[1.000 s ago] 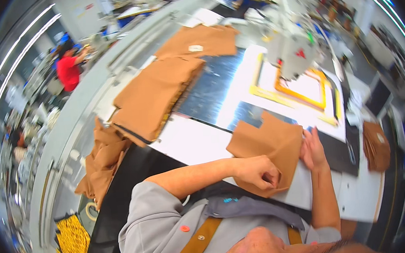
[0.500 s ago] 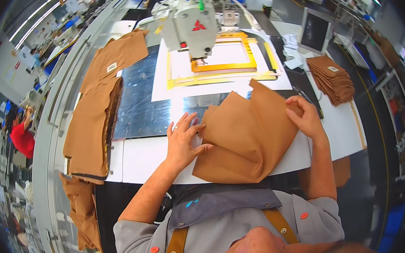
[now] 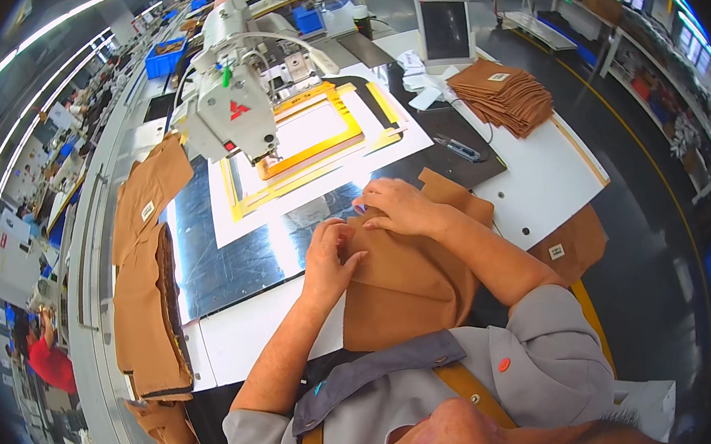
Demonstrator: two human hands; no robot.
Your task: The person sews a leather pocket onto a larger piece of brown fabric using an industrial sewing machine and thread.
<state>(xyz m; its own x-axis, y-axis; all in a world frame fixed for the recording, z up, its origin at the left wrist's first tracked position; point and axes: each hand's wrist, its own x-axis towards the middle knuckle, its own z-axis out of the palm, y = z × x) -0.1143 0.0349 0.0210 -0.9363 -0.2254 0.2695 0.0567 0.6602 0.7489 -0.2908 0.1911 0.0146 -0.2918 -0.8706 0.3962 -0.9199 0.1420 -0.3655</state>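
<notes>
A brown fabric piece [image 3: 411, 280] hangs over the near edge of the table in front of me, creased toward its lower right. My left hand [image 3: 328, 262] is at its left edge, fingers curved and thumb apart from them, lying against the cloth. Across the top of the fabric reaches my right hand [image 3: 396, 207], its fingers closed together near the upper left corner. A small pale purplish bit shows at its fingertips, too small to name. Beyond both hands stands the white sewing machine head [image 3: 231, 106] over a yellow frame [image 3: 352, 129] on a white sheet [image 3: 220, 204].
Stacked brown pieces [image 3: 148, 312] lie at the left, with a labelled piece [image 3: 149, 185] behind. Another brown stack [image 3: 501, 95] sits at the right near a dark screen [image 3: 446, 32]. A cutter [image 3: 459, 147] rests on a dark board [image 3: 486, 168]. A labelled piece [image 3: 573, 245] hangs at the right edge.
My right hand has moved left from the fabric's right side to its upper left, close to my left hand. The fabric's right part has dropped. The view has turned to the right.
</notes>
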